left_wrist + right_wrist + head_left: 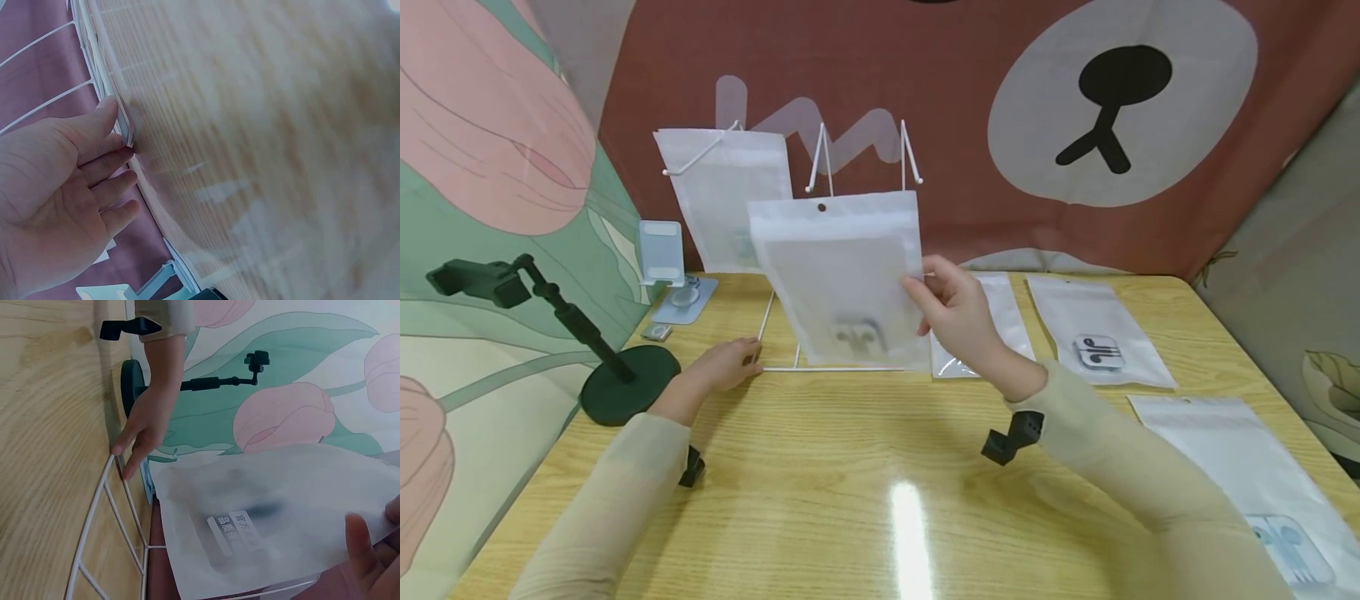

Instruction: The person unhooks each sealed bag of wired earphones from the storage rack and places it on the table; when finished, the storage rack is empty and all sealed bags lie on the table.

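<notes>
In the head view, my right hand [955,308] pinches the right edge of a white zip pouch [842,275] between thumb and fingers. The pouch is held up in front of a white wire display rack [827,368], its small hole near the rack's middle hook. Earphones in a case show faintly through it; the right wrist view shows a printed label [234,532] through the pouch. My left hand [722,365] holds the rack's front left base corner, thumb and forefinger on the wire [128,128]. Another white pouch [730,200] hangs at the rack's left hook.
More pouches lie on the right of the table: one behind my right hand [1000,321], one with earphones [1101,333], one nearer [1232,450]. At left stand a black phone stand [628,379], a light blue folding stand [662,258] and a small square item [657,332].
</notes>
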Demonstrator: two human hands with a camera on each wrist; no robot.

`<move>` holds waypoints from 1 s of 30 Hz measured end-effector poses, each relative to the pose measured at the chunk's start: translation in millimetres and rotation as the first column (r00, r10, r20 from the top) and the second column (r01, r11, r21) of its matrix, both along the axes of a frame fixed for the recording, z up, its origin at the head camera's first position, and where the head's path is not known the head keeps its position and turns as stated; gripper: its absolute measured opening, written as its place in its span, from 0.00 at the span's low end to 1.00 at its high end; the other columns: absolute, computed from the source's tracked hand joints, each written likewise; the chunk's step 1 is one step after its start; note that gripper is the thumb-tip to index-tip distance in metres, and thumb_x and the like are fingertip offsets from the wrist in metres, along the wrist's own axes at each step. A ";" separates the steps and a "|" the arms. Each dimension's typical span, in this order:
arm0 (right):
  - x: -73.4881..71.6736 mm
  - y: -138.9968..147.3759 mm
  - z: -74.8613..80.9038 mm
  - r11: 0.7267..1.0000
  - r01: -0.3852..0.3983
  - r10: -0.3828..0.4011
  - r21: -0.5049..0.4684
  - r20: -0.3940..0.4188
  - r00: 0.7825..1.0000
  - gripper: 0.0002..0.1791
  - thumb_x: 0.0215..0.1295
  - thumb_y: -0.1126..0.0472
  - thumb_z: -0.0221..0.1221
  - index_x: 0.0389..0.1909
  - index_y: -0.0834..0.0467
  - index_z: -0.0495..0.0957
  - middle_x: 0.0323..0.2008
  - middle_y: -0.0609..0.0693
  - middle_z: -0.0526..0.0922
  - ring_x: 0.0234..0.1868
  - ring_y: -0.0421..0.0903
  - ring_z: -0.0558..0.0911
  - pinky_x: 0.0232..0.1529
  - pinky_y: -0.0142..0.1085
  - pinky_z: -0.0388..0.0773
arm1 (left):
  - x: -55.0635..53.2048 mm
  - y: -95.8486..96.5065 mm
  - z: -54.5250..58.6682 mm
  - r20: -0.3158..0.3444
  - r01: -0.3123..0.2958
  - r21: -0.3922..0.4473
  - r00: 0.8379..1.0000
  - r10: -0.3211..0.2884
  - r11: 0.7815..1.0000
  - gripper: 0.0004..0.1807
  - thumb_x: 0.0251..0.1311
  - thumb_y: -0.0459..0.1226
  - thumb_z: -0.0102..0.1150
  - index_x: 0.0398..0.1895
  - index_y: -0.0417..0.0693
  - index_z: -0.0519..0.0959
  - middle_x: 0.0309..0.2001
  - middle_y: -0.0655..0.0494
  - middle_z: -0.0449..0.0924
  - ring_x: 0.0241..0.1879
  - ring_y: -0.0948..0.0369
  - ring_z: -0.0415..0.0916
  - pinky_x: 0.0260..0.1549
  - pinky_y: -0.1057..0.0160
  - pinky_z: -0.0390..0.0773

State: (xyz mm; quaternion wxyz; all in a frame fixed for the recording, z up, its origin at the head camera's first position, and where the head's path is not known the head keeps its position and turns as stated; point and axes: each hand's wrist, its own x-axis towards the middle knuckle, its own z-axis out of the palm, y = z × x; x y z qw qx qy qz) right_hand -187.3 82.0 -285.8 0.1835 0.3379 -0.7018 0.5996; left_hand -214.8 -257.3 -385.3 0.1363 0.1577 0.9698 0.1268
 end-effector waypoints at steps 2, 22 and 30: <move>5.1 8.8 -2.0 1.000 -0.001 0.001 0.018 0.006 1.000 0.03 0.63 0.70 0.55 0.35 0.67 0.77 0.12 0.53 0.71 0.07 0.51 0.69 0.11 0.36 0.73 | 0.2 0.5 0.6 0.001 0.001 0.000 1.000 -0.001 1.000 0.28 0.66 0.38 0.50 0.64 0.27 0.60 0.63 0.29 0.56 0.61 0.36 0.55 0.58 0.42 0.58; 34.5 109.7 -16.2 0.994 -0.014 0.001 0.107 0.122 0.993 0.02 0.66 0.74 0.49 0.34 0.68 0.70 0.10 0.55 0.70 0.09 0.47 0.73 0.04 0.34 0.59 | -0.8 -0.6 -0.8 0.019 0.003 -0.022 1.000 -0.002 1.000 0.28 0.67 0.38 0.49 0.63 0.28 0.60 0.63 0.29 0.56 0.60 0.36 0.56 0.56 0.41 0.60; 42.8 156.8 -27.7 0.994 -0.113 0.106 0.005 0.307 0.946 0.09 0.67 0.75 0.47 0.37 0.62 0.73 0.19 0.52 0.80 0.10 0.45 0.74 0.10 0.35 0.70 | -0.1 0.9 0.3 0.011 -0.005 -0.024 1.000 0.005 1.000 0.27 0.67 0.39 0.49 0.62 0.29 0.62 0.62 0.30 0.57 0.59 0.36 0.58 0.55 0.41 0.62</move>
